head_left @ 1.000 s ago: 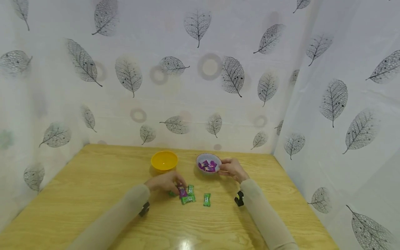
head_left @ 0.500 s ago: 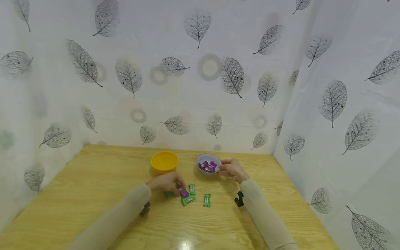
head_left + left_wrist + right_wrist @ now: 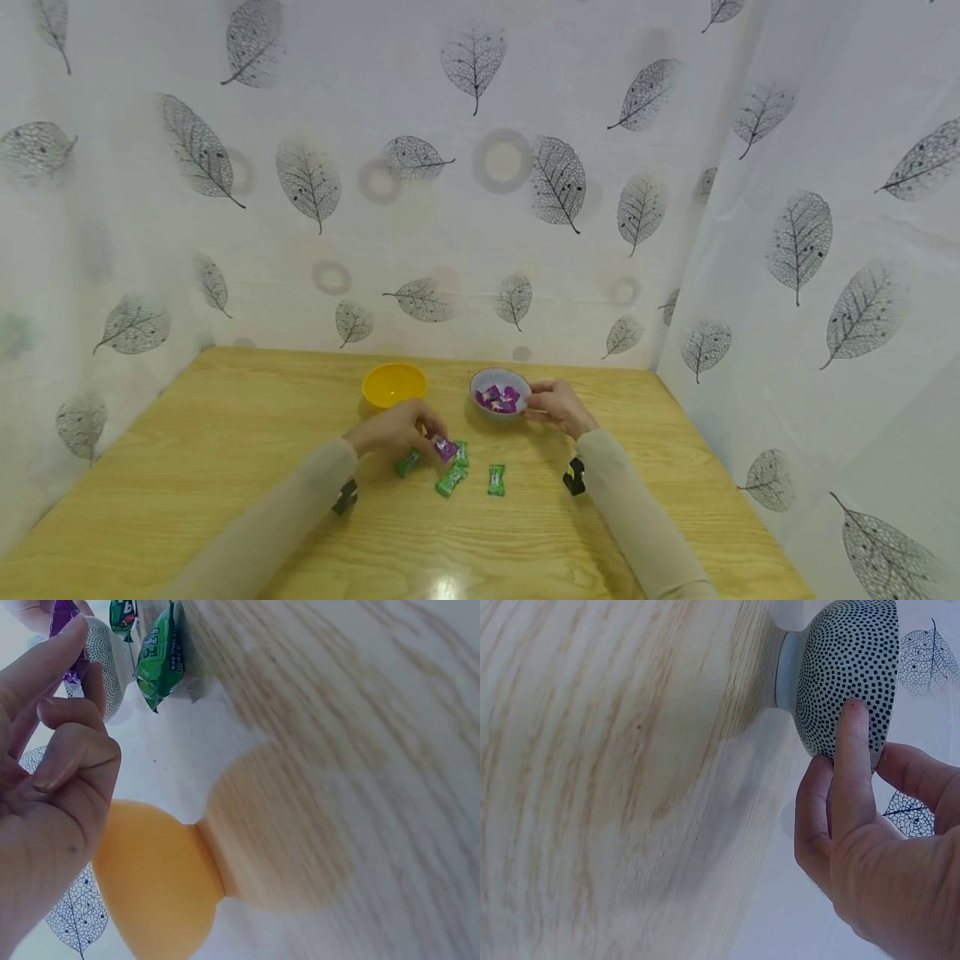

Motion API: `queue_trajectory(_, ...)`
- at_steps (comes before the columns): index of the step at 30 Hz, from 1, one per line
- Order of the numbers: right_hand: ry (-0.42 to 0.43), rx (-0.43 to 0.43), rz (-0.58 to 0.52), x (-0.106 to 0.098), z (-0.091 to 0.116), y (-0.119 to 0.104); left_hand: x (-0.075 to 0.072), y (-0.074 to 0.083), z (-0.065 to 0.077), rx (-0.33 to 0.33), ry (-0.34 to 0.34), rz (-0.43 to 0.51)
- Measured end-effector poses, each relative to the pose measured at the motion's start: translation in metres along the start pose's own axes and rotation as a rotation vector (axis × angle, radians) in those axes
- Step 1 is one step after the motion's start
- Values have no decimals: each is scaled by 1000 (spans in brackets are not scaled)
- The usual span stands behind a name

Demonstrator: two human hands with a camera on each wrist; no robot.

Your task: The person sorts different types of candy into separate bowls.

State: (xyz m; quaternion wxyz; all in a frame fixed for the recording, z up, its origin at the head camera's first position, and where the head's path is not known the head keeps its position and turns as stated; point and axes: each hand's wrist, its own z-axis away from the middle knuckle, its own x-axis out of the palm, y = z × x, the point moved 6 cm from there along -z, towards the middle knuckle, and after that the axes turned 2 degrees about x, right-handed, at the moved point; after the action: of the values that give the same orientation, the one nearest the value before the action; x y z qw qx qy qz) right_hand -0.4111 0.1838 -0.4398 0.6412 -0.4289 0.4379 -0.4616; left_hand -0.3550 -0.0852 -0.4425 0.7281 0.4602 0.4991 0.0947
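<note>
My left hand (image 3: 401, 432) pinches a purple wrapped candy (image 3: 444, 449) between thumb and finger, above the wooden table. In the left wrist view the same purple candy (image 3: 66, 622) shows at the top left, partly covered by the fingers. Close below that hand lie green wrapped candies (image 3: 451, 480). Farther right, my right hand (image 3: 557, 408) holds a bowl (image 3: 491, 379) by its right side, and several purple candies (image 3: 498, 400) lie in it. The right wrist view shows this bowl's dotted outer wall (image 3: 844, 671), fingers against the wall and thumb at the rim.
An orange bowl (image 3: 393, 385) stands just behind my left hand. One green candy (image 3: 497, 480) lies apart, to the right of the others. The wooden table (image 3: 420, 550) reaches back to a leaf-printed curtain (image 3: 450, 225), which also hangs at both sides.
The left hand has taken hold of the purple candy and lifted it from among the green ones, which shifted slightly. The right hand and its bowl have stayed in place.
</note>
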Motion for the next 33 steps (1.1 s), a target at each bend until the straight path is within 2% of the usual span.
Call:
queue_trajectory(8, -1, 0, -2, 0, 0, 0, -2, 0, -6, 45, 13, -23)
queue_trajectory(15, 5, -2, -9, 0, 0, -2, -7, 3, -9, 53, 94, 29)
queue_trajectory(20, 10, 17, -25, 0, -1, 1, -8, 7, -11, 75, 119, 49)
queue_trajectory(27, 22, 26, -35, 0, -2, 3, -9, 13, -17, 63, 172, 104)
queue_trajectory(33, 25, 20, -29, 0, -1, 1, -11, 19, -29, 119, 226, 119)
